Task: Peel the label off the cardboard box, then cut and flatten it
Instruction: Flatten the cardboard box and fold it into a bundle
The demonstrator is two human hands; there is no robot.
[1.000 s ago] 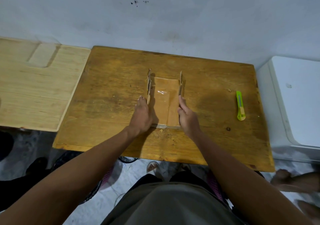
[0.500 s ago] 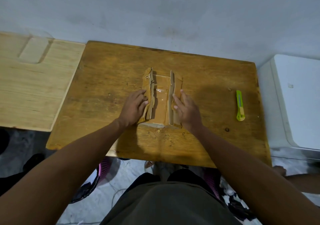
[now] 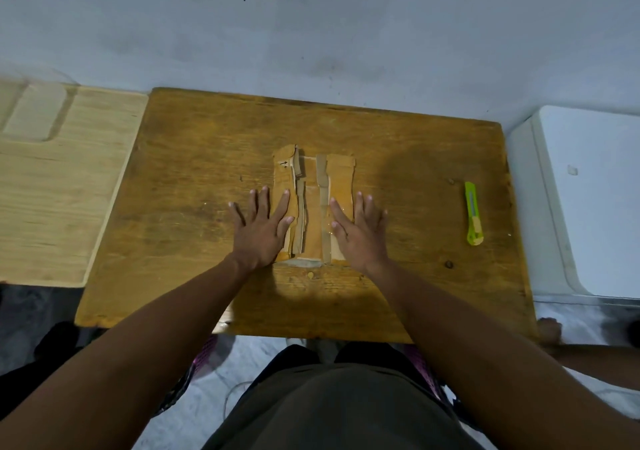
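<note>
cardboard box, centre of frame on the wooden table: side flaps upright a second ago, now splayed flat under left hand and right hand, fingers straight, pressing. flattening nearly complete; utility knife idle at right.

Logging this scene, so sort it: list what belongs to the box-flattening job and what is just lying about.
Part of the job:
cardboard box, opened out flat on the wooden table
left hand, pressing its left flap
right hand, pressing its right flap
green utility knife, lying apart at the right

Just lying about:
pale wooden board
white appliance
</note>
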